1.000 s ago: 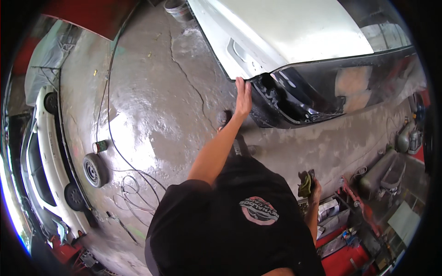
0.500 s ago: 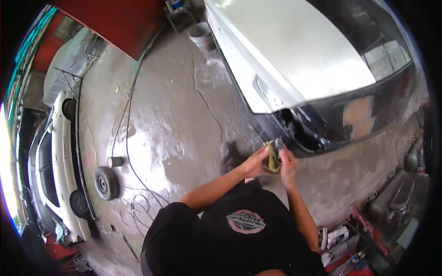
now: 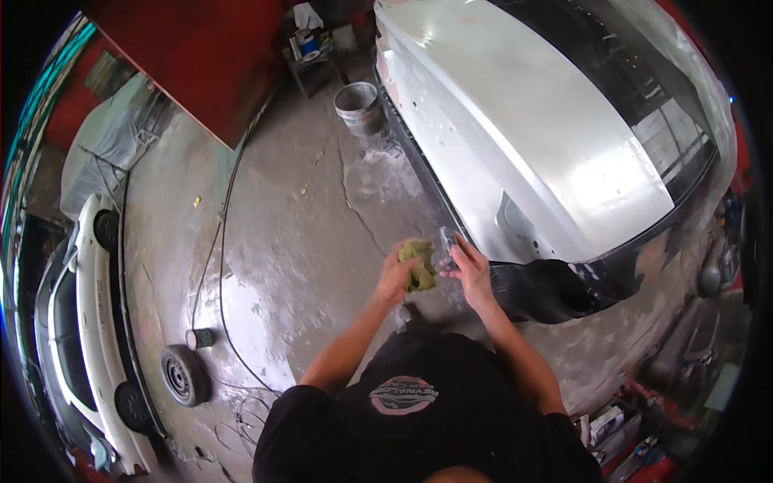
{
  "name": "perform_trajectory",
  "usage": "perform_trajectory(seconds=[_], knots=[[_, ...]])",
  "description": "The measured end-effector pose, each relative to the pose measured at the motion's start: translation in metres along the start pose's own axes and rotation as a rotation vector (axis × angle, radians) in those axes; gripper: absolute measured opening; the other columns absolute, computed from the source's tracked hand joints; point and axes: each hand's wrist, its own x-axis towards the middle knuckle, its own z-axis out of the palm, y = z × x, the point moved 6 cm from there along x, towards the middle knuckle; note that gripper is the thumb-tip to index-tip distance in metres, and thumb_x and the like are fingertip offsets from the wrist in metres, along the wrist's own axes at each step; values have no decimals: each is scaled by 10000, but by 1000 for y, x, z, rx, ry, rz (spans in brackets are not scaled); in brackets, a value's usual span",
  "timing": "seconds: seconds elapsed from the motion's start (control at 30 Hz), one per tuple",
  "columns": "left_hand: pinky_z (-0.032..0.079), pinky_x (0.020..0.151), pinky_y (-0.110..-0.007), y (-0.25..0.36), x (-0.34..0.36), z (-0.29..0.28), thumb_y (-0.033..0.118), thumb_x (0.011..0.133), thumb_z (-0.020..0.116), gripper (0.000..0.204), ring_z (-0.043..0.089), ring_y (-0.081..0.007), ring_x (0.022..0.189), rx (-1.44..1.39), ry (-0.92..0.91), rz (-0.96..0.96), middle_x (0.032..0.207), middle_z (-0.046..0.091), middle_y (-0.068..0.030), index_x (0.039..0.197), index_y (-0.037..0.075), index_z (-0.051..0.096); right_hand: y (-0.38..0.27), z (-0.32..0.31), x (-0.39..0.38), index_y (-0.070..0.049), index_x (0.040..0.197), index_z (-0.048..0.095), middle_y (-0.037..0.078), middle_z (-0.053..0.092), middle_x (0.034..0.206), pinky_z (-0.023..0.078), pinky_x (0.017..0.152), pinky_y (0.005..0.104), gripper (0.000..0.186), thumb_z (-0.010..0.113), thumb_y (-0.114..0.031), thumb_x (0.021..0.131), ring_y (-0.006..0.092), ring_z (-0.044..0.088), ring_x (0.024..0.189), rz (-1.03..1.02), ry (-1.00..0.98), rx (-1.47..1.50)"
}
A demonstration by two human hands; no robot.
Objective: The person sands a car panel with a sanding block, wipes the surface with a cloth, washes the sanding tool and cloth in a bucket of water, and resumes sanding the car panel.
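My left hand (image 3: 391, 278) is closed on a crumpled yellow-green cloth (image 3: 420, 267), held in front of my chest. Just right of it, my right hand (image 3: 470, 275) grips a small greyish, partly shiny piece (image 3: 448, 240) between thumb and fingers; its kind is not clear. A gap separates the two hands. Close beyond my right hand is the corner of a car body with a whitish panel (image 3: 515, 121) and a dark lower edge (image 3: 555, 290).
A stained bucket (image 3: 359, 119) stands by the car, near a small stand (image 3: 314, 66) with containers. On the left are a loose wheel (image 3: 183, 375), a can (image 3: 200, 338), a hose (image 3: 223, 266) across the wet floor, and a white car (image 3: 95, 314). Tools and parts (image 3: 628, 435) lie lower right.
My hands have drawn apart; the cloth, between both hands before, is now in my left hand alone. The view has shifted, showing more of the whitish panel and the stand.
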Motion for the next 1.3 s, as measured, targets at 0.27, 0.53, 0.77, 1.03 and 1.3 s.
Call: perform_trajectory(seconds=[0.27, 0.53, 0.77, 1.03, 1.3], knots=[[490, 1044, -390, 123, 15, -61, 246, 980, 688, 693, 624, -224, 1177, -105, -279, 32, 1320, 614, -114, 1544, 7, 363, -8, 127, 69, -8, 1354, 576, 127, 716, 1066, 581, 622, 341, 454, 532, -351, 1060, 257, 732, 825, 144, -324, 374], [466, 1042, -346, 206, 60, -58, 195, 776, 865, 982, 606, -183, 1183, 175, -525, -9, 1300, 625, -78, 1564, -12, 317, 5, 184, 131, -22, 1174, 623, 164, 705, 933, 522, 516, 365, 404, 492, -378, 1035, 314, 672, 662, 588, -503, 838], [443, 1064, -334, 269, 134, -53, 60, 714, 876, 945, 585, -169, 1210, 389, -365, 2, 1312, 614, -58, 1525, 2, 392, -13, 202, 239, -56, 1224, 616, 109, 696, 1125, 487, 488, 349, 348, 520, -326, 1027, 234, 690, 813, 745, -707, 933], [536, 965, -372, 317, 223, -94, 128, 861, 781, 541, 672, -218, 1075, 121, -70, 184, 1172, 680, -91, 1335, -1, 555, -9, 227, 381, -17, 1241, 629, 147, 714, 853, 479, 390, 335, 466, 461, -410, 1054, 233, 616, 463, 490, -421, 469], [588, 874, -406, 371, 331, -148, 211, 999, 642, 332, 712, -256, 989, -162, 221, 225, 1127, 702, -128, 1243, -7, 588, -13, 253, 481, -12, 1385, 548, 101, 699, 1010, 528, 632, 267, 576, 706, -343, 941, 148, 674, 770, -214, -214, -219]])
